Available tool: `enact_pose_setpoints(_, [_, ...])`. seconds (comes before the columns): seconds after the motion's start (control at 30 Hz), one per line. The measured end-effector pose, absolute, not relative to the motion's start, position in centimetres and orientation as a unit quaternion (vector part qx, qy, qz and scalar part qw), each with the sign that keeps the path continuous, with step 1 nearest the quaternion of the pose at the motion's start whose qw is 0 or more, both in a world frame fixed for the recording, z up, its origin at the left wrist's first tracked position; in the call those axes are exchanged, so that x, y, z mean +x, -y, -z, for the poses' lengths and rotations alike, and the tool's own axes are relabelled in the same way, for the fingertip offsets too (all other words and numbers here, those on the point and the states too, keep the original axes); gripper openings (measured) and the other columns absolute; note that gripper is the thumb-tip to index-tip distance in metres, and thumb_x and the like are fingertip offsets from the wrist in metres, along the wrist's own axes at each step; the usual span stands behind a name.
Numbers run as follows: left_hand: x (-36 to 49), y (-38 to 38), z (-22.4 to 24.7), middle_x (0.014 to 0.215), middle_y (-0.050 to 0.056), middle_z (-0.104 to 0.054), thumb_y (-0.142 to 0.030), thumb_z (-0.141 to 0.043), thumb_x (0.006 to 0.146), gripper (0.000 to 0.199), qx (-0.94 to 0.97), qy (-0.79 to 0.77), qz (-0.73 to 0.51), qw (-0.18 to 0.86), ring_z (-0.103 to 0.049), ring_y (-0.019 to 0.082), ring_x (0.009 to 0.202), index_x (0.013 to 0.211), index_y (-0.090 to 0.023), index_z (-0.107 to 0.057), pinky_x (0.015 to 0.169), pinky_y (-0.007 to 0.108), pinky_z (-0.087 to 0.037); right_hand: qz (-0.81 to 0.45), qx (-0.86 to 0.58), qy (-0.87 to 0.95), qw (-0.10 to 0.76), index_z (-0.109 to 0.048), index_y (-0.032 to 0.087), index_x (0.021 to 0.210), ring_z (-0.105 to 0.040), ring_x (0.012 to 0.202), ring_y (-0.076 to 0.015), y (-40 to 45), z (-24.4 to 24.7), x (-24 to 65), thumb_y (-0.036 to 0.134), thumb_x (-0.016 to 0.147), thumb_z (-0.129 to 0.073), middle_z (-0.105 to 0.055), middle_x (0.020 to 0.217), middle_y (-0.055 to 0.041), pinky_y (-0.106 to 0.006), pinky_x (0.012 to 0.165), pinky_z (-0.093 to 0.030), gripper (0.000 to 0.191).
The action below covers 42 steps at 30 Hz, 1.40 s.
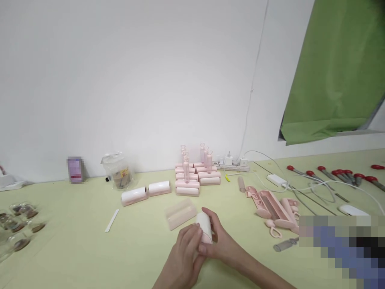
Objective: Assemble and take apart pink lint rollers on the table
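A white cylindrical roll [205, 225] is clamped between left hand [187, 247] and right hand [219, 239] over the bench [90, 249], short of its back edge. Near that edge, pink plastic rollers [187, 185] appear assembled; two glossy white rolls [134, 196] and loose pink plastic parts [282, 209] are seemingly left unfitted.

Head-worn view, forward and down at hands [185, 248]
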<state>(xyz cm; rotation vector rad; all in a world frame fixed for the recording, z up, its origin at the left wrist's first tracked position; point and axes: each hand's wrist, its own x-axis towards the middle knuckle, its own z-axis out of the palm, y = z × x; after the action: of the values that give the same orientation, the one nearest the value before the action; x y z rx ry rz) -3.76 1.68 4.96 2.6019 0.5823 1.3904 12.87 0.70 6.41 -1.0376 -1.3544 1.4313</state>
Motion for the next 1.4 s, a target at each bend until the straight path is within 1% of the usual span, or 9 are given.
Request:
enact_pose_setpoints(0.13, [-2.8, -1.6, -5.5, 0.122, 0.012, -0.045, -0.038, -0.058, 0.075, 0.071, 0.664, -0.282, -0.529, 0.448, -0.044, 0.027, 0.114, 0.132, -0.03, -0.016, 0.092, 0.042, -0.038, -0.417, -0.484, 0.623, 0.452, -0.003, 0.027, 0.134, -0.047, 0.104, -0.0252, -0.1, -7.8, 13.2, 0.035, 0.057, -0.071, -0.035, 0.123, -0.0105, -0.039, 0.087, -0.038, 0.103])
enact_pose_setpoints(0.27, [-1.4, -1.8, -6.5, 0.095, 0.011, -0.059, -0.063, -0.031, 0.077, 0.07, 0.465, -0.324, -0.446, 0.692, -0.062, 0.022, 0.069, 0.132, -0.029, -0.007, 0.059, 0.035, -0.049, -0.278, -0.477, 0.748, 0.368, -0.008, 0.024, 0.136, -0.03, 0.119, -0.0317, 0.7, -8.3, 12.5, 0.034, 0.043, -0.076, -0.029, 0.132, -0.0113, -0.041, 0.093, -0.033, 0.116])
enact_pose_setpoints(0.33, [-0.9, -1.5, -6.6, 0.077, 0.004, -0.059, -0.06, -0.044, 0.075, 0.072, 0.411, -0.34, -0.392, 0.75, -0.057, 0.014, 0.048, 0.131, -0.031, -0.009, 0.047, 0.027, -0.046, -0.26, -0.459, 0.787, 0.321, -0.007, 0.021, 0.137, -0.023, 0.123, -0.0333, 0.9, -8.5, 12.5, 0.037, 0.038, -0.076, -0.025, 0.136, -0.0128, -0.042, 0.095, -0.03, 0.122])
enact_pose_setpoints(0.4, [-0.7, -1.1, -6.7, 0.065, -0.002, -0.056, -0.052, -0.052, 0.074, 0.076, 0.397, -0.36, -0.362, 0.763, -0.05, 0.01, 0.038, 0.131, -0.032, -0.007, 0.038, 0.02, -0.04, -0.251, -0.473, 0.789, 0.303, -0.012, 0.022, 0.136, -0.031, 0.121, -0.0308, 0.6, -9.1, 13.9, 0.043, 0.048, -0.072, -0.029, 0.135, -0.012, -0.041, 0.093, -0.033, 0.109])
enact_pose_setpoints(0.53, [-0.7, -0.5, -6.9, 0.064, -0.004, -0.053, -0.049, -0.047, 0.077, 0.073, 0.379, -0.371, -0.332, 0.78, -0.049, 0.01, 0.035, 0.13, -0.037, 0.001, 0.028, 0.016, -0.034, -0.067, -0.685, 0.677, 0.26, -0.057, 0.026, 0.099, -0.056, 0.092, -0.0197, -0.9, -11.8, 21.2, 0.047, 0.08, -0.039, -0.055, 0.109, -0.0049, -0.03, 0.077, -0.042, 0.033])
enact_pose_setpoints(0.77, [-0.8, -0.7, -6.4, 0.061, -0.004, -0.053, -0.045, -0.044, 0.079, 0.065, 0.409, -0.355, -0.328, 0.774, -0.049, 0.01, 0.032, 0.129, -0.035, -0.003, 0.029, 0.016, -0.036, -0.028, -0.837, 0.516, 0.181, -0.04, 0.021, 0.038, -0.054, 0.05, -0.0265, -2.7, -11.1, 32.1, 0.034, 0.066, -0.053, -0.05, 0.044, -0.007, -0.034, 0.049, -0.034, 0.034])
enact_pose_setpoints(1.03, [-0.7, -0.4, -7.1, 0.066, -0.004, -0.051, -0.046, -0.048, 0.076, 0.064, 0.367, -0.348, -0.426, 0.75, -0.051, 0.012, 0.036, 0.126, -0.036, -0.009, 0.031, 0.027, -0.046, -0.117, -0.782, 0.524, 0.317, -0.047, 0.021, 0.067, -0.055, 0.053, -0.0189, -1.9, -12.4, 30.8, 0.034, 0.079, -0.034, -0.061, 0.064, -0.0069, -0.028, 0.045, -0.038, 0.022])
enact_pose_setpoints(1.2, [-0.9, 0.0, -8.1, 0.068, -0.004, -0.049, -0.049, -0.048, 0.075, 0.057, 0.324, -0.358, -0.483, 0.731, -0.048, 0.009, 0.037, 0.122, -0.033, -0.02, 0.028, 0.018, -0.038, -0.418, -0.575, 0.536, 0.455, -0.049, 0.022, 0.092, -0.049, 0.048, -0.0146, -1.5, -13.4, 22.5, 0.04, 0.082, -0.034, -0.057, 0.063, -0.0006, -0.027, 0.047, -0.042, 0.026])
enact_pose_setpoints(1.4, [-1.8, -0.7, -8.9, 0.069, -0.005, -0.048, -0.051, -0.049, 0.074, 0.058, 0.311, -0.356, -0.535, 0.7, -0.049, 0.009, 0.04, 0.123, -0.036, -0.02, 0.034, 0.02, -0.039, -0.661, -0.388, 0.503, 0.399, -0.053, 0.019, 0.084, -0.054, 0.065, -0.0154, -1.2, -14.1, 14.1, 0.044, 0.084, -0.038, -0.052, 0.069, -0.0009, -0.03, 0.064, -0.047, 0.03])
